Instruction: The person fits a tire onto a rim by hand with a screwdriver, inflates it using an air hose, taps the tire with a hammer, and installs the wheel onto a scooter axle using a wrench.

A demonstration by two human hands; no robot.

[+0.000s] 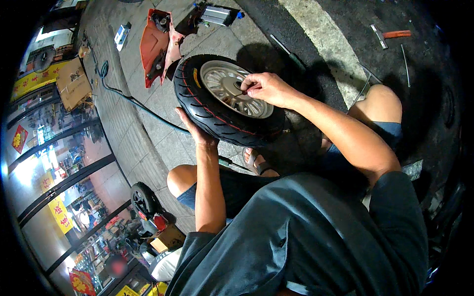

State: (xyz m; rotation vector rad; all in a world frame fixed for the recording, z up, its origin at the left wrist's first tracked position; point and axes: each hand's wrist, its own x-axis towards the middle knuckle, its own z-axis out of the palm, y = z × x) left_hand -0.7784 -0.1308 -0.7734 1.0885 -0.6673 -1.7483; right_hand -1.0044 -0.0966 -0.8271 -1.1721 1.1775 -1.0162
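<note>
A small scooter wheel, its black tire (pixel 197 111) marked with a red line and a yellow label, stands tilted in front of me. Its silver rim (pixel 227 81) faces up and to the right. My left hand (pixel 197 130) holds the tire at its lower left, thumb along the tread and the other fingers hidden beneath. Over the centre hub, my right hand (pixel 269 90) has thumb and fingertips pinched together beside the axle hole. Whatever those fingertips hold is too small to make out.
Beyond the wheel lie red body panels (pixel 155 47) and a silver metal box (pixel 216 16). A hose (pixel 126 97) crosses the pavement on the left. A hammer (pixel 395 34), a thin rod (pixel 405 64) and a dark-handled tool (pixel 291 54) lie right. Another wheel (pixel 143 198) stands near the glass shopfront.
</note>
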